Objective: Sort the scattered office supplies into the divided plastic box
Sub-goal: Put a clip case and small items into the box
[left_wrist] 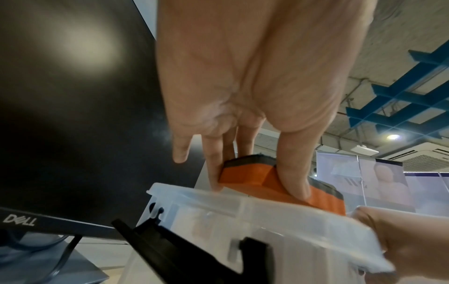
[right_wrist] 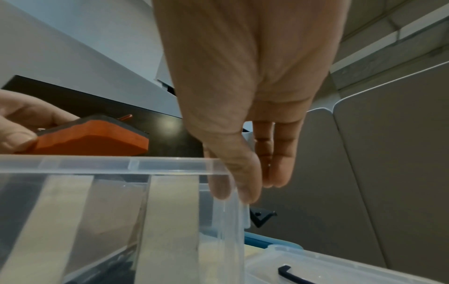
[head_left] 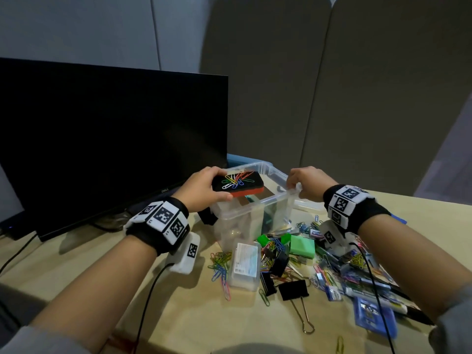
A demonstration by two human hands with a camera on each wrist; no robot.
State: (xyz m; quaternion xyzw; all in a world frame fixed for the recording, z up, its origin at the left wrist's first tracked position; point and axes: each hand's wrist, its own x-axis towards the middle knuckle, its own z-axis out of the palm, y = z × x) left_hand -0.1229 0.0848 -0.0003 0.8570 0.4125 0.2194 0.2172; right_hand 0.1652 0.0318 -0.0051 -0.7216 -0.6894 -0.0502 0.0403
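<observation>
While the clear plastic box [head_left: 251, 213] stands on the table [head_left: 76, 264] beside the scattered supplies [head_left: 293, 264], its right rim is pinched by the right hand [head_left: 310, 183], and a black-and-orange eraser [head_left: 238, 183] bearing coloured paper clips [head_left: 236, 178] is gripped above the box opening by the left hand [head_left: 201, 192].

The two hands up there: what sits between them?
In the head view, the open top of the clear plastic box lies between the left hand, holding an eraser, and the right hand gripping the rim.
</observation>
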